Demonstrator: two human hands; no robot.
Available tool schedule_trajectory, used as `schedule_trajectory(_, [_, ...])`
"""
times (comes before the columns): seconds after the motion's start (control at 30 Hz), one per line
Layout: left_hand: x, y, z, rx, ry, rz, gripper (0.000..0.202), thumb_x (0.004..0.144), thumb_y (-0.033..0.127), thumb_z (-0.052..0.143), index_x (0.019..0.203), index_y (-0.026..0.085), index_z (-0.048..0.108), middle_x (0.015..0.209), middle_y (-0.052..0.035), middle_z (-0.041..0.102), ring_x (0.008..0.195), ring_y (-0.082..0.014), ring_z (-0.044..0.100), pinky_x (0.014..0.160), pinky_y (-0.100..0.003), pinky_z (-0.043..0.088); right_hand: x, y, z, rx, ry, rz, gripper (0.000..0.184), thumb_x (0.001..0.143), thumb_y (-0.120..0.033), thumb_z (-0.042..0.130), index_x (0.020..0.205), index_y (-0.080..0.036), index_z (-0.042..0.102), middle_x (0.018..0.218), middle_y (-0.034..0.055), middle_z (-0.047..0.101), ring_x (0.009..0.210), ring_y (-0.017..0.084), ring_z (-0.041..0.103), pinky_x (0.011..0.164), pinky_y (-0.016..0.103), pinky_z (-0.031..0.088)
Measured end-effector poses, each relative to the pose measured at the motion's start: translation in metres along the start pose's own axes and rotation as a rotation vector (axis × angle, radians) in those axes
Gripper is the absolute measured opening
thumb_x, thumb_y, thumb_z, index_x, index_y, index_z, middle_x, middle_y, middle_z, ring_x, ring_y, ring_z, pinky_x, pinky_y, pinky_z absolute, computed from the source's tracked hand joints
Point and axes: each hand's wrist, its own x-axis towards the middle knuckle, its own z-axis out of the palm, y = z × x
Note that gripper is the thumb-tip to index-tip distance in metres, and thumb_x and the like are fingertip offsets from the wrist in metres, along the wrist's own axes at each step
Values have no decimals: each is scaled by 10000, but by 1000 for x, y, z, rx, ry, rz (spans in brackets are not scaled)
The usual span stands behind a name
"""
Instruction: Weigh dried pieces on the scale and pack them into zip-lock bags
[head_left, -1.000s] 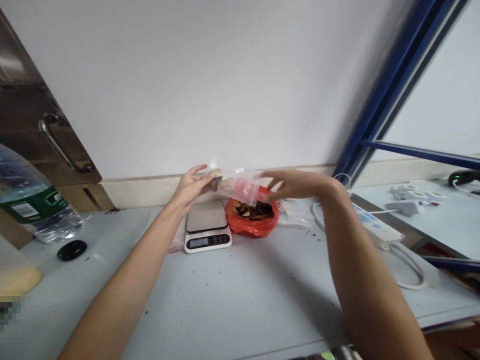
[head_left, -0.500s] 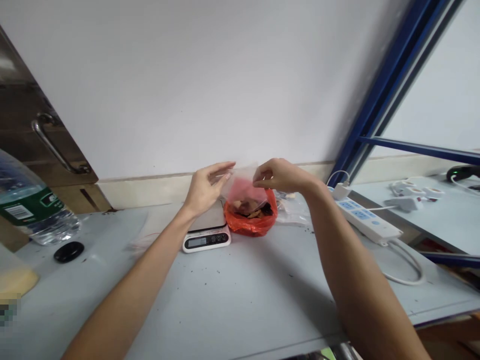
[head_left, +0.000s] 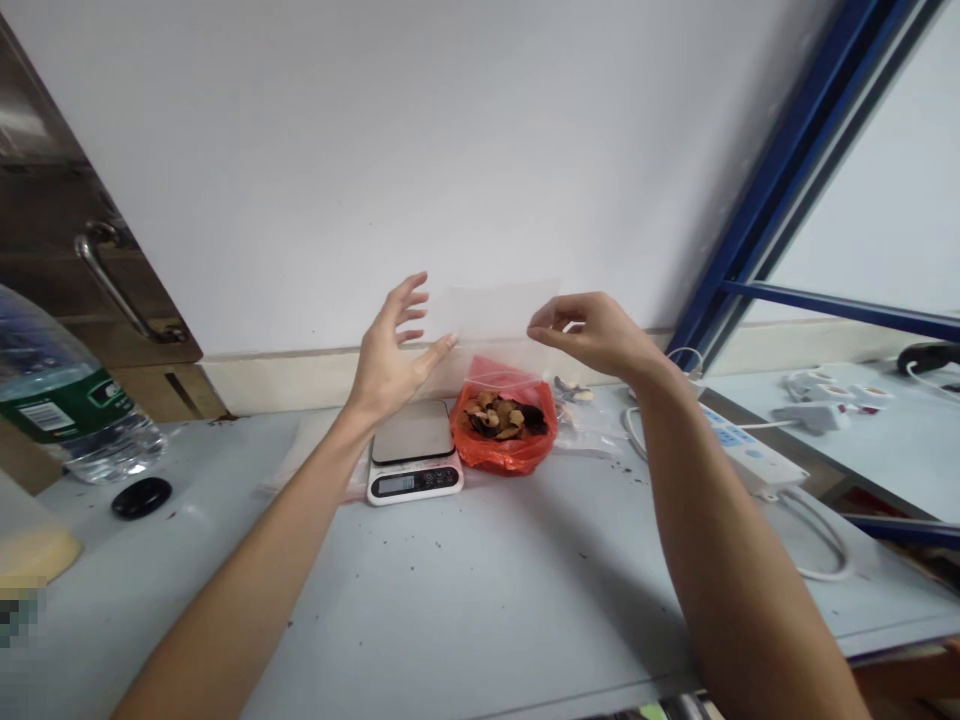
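Bag (head_left: 487, 312), clear plastic, at 12 o'clock of red bag (head_left: 499, 461) holding brown and black pieces (head_left: 506, 417). Right hand (head_left: 577, 328), 1 o'clock: fingertips together on its edge. Left hand (head_left: 391, 360), 10 o'clock: fingers apart, thumb at its other edge. Scale (head_left: 412, 438), 9 o'clock: display (head_left: 397, 485) appears zeroed. Bottle (head_left: 124, 450), far 9 o'clock: green label (head_left: 82, 392), barcode (head_left: 40, 416), lettering illegible. Pale speckled table (head_left: 465, 620); white wall (head_left: 375, 150).

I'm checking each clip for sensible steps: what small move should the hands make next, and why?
Probably, the right hand should draw the clear bag aside: it appears to pinch the edge, no pieces show inside, and the bag hangs over the back of the red bag, where brown pieces lie. The left hand is open.
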Motion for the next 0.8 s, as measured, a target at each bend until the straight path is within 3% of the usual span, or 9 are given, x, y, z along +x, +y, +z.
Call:
schedule_trajectory(0.1, [-1,9,-5,135,-4,106,598,766,372,734,1333,260,575,1391,-90,587,1249,-274,551,1003,-418,495,-1,-12,5,-41,16,-71,132,747,-286,625,741,-191,716,819,58,724,741,184,593,725,332,488])
schedule_trajectory(0.17, [-2,16,-6,164,-53,136,461,804,352,704,1245,230,651,1278,-76,673,1196,-254,596,1020,-399,487,-2,-22,9,-59,-2,-138,128,755,-262,622,760,-192,729,837,61,726,764,187,600,740,330,488])
schedule_trajectory(0.27, [-3,19,-7,89,-138,64,223,863,314,638,1018,192,742,1029,-61,762,1005,-216,694,979,-362,520,-2,-33,13,-69,-37,-181,127,776,-285,643,782,-197,734,862,65,732,819,204,622,766,338,496])
schedule_trajectory(0.4, [2,14,-20,-92,-71,-65,236,809,392,727,879,168,748,903,-81,771,895,-235,734,896,-359,570,-2,-30,16,-42,-180,-28,182,695,-371,761,734,-199,715,796,55,737,769,218,654,718,340,520])
schedule_trajectory(0.5, [7,5,-44,-147,-15,-140,333,720,455,810,859,158,747,858,-97,771,885,-261,740,881,-388,578,-1,-22,22,141,-282,82,235,652,-401,786,655,-187,688,706,55,724,713,227,676,679,342,538])
schedule_trajectory(0.63, [7,-14,-88,23,-116,-275,284,693,435,796,788,171,750,828,-101,775,883,-270,737,891,-392,566,1,-24,47,417,-126,73,270,685,-419,759,756,-166,694,741,77,731,705,216,691,677,349,563])
schedule_trajectory(0.7, [4,-26,-111,218,-188,-356,222,717,395,734,778,182,754,853,-90,783,916,-263,731,914,-371,550,3,-34,68,390,-14,7,203,745,-355,699,813,-164,702,755,67,730,701,198,688,670,332,562])
schedule_trajectory(0.8, [-4,-42,-140,468,-361,-543,311,761,352,608,986,200,759,1006,-77,786,989,-241,719,899,-319,542,6,-56,108,179,134,-170,151,830,-234,585,869,-164,713,793,61,731,707,173,673,669,300,538])
